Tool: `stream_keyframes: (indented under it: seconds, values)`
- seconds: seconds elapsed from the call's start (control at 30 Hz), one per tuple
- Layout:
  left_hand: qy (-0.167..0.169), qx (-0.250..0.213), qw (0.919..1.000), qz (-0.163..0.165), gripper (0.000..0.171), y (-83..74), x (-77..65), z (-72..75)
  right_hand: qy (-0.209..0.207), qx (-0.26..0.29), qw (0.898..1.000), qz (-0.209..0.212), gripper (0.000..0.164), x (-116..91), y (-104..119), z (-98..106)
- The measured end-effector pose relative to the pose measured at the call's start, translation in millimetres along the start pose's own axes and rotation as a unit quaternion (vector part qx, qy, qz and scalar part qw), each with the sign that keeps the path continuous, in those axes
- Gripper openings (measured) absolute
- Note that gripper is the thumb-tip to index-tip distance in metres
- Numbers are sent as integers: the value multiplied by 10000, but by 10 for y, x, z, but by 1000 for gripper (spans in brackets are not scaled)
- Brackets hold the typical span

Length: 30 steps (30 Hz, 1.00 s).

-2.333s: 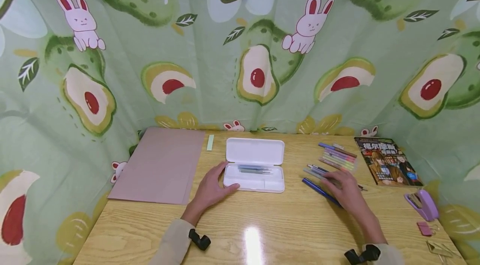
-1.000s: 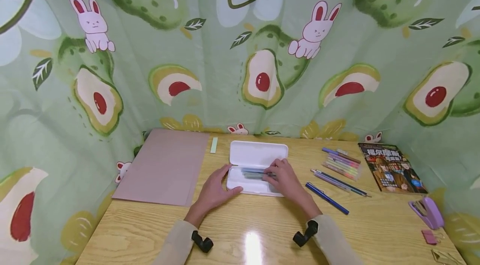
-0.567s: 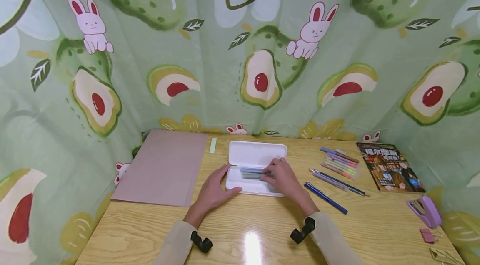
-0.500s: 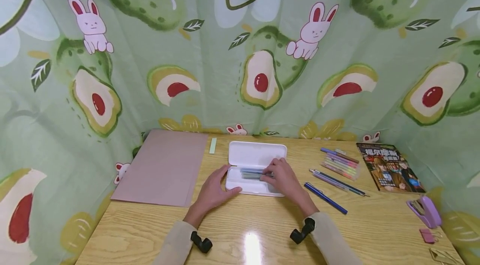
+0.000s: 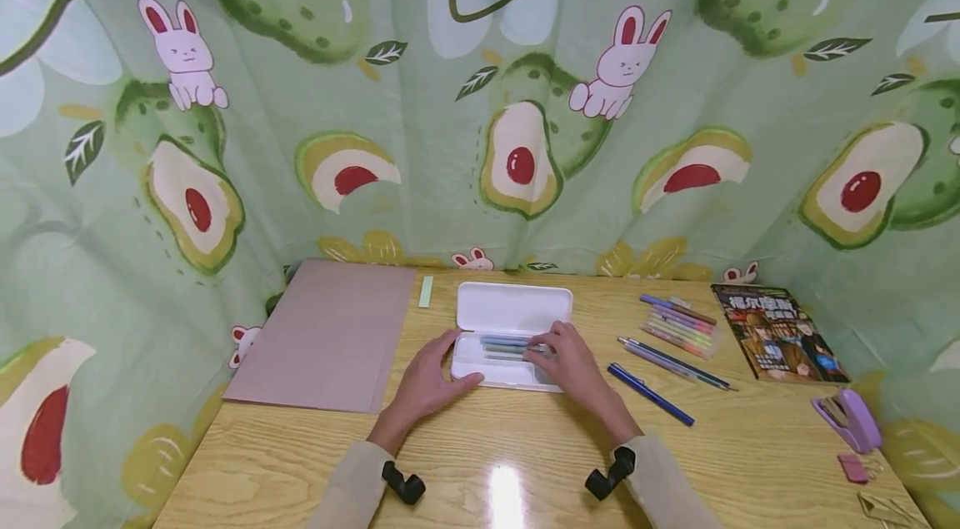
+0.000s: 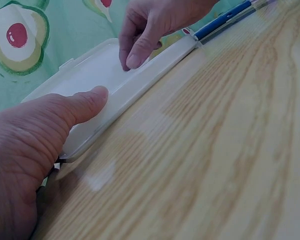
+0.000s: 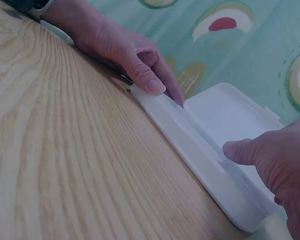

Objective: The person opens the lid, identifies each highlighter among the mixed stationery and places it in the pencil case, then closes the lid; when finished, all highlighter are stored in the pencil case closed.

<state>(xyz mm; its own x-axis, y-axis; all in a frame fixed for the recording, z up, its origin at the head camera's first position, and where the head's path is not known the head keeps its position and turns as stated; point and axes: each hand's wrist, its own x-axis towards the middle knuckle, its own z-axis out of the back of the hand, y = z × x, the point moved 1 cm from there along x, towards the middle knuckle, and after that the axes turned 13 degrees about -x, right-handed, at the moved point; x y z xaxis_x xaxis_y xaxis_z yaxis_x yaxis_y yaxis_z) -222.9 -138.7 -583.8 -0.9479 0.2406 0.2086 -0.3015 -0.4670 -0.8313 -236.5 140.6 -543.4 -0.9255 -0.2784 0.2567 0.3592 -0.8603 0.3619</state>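
A white pencil case [image 5: 495,373] lies on the wooden table with its lid [image 5: 514,307] raised. My left hand [image 5: 429,379] grips the case's left end, its thumb over the front rim. Several slim pens [image 5: 504,349] in blue and grey-green tones lie side by side in the rear of the tray. Over their right ends is my right hand [image 5: 570,366], thumb and fingers curled round those ends; the fingertips' exact hold is partly hidden. Both wrist views show the hands at the two ends of the case, with the pens out of sight there.
Right of the case lie a blue pen [image 5: 650,394], several pencils and pens [image 5: 675,362], and a pack of coloured markers [image 5: 678,327]. Farther right are a book [image 5: 780,333], a purple stapler [image 5: 851,421] and clips [image 5: 855,468]. A mauve folder [image 5: 322,337] lies left.
My right hand has carried pens from the right-hand group into the case. Just now it has shifted slightly, and the pens in the tray lie more spread out. My left hand stays on the case.
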Motion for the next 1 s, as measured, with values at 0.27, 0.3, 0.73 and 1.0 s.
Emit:
stream_keyframes:
  seconds: [0.27, 0.3, 0.73, 1.0]
  values:
    - [-21, -42, 10000, -53, 94, 8, 1, -16, 55, 473, 9988, -99, 25, -213, -171, 135]
    - [-25, -35, 10000, -83, 94, 8, 1, -17, -8, 527, 9986, -42, 25, -240, -204, 156]
    - [16, 65, 10000, 24, 94, 11, 8, -4, -726, 523, 9958, -217, 34, -627, -729, 529]
    - [11, 64, 10000, -37, 92, 11, 16, -20, -1466, -37, 9889, -237, 35, -844, -1153, 730]
